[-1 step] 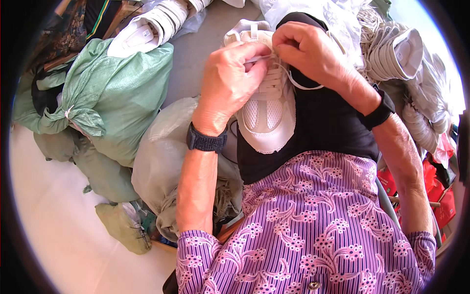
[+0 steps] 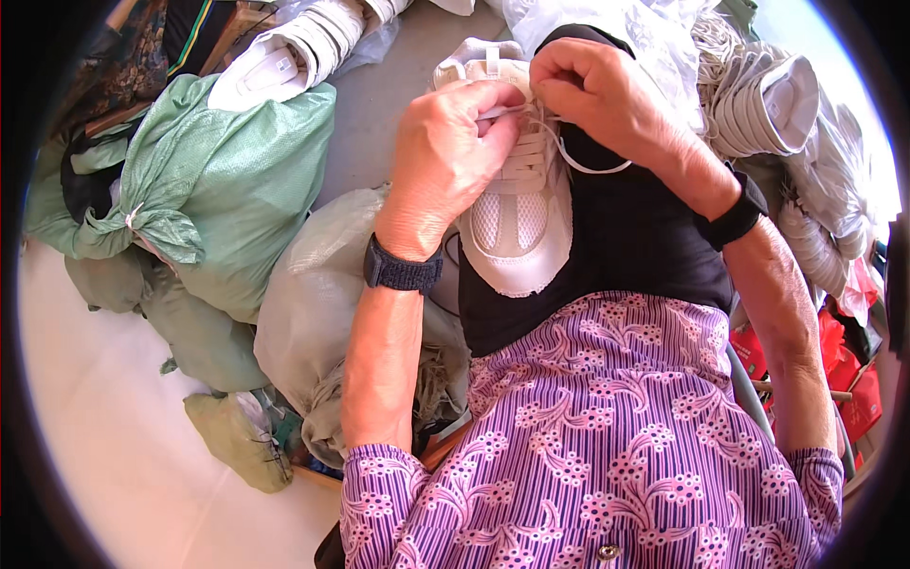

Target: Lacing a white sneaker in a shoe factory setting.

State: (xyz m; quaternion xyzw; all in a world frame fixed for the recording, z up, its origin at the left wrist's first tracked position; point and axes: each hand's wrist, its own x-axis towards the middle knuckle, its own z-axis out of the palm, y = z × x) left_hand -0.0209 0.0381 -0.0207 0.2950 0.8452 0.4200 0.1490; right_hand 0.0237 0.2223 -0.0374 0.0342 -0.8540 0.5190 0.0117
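A white sneaker (image 2: 509,242) with a mesh toe lies on my black-covered lap, its toe toward me. White lacing (image 2: 523,169) crosses its front in several rows. My left hand (image 2: 457,137) is at the shoe's upper left, thumb and forefinger pinched on a white strip that looks like the lace. On the other side, my right hand (image 2: 592,95) has its fingers curled in a pinch by the top eyelets. A loose loop of shoelace (image 2: 595,169) hangs below it. The right fingertips are partly hidden, and so is what they grip.
A green woven sack (image 2: 237,175) stands at the left, with stacked white shoes (image 2: 270,71) on top. Another stack of white shoes (image 2: 768,104) is at the upper right, beside a bundle of laces (image 2: 718,43). A translucent bag (image 2: 308,275) sits left of my lap. Red items (image 2: 839,356) lie far right.
My right hand has shifted very slightly, and the hanging lace loop with it. My left wrist sits a touch farther right. Both hands stay at the shoe's lacing.
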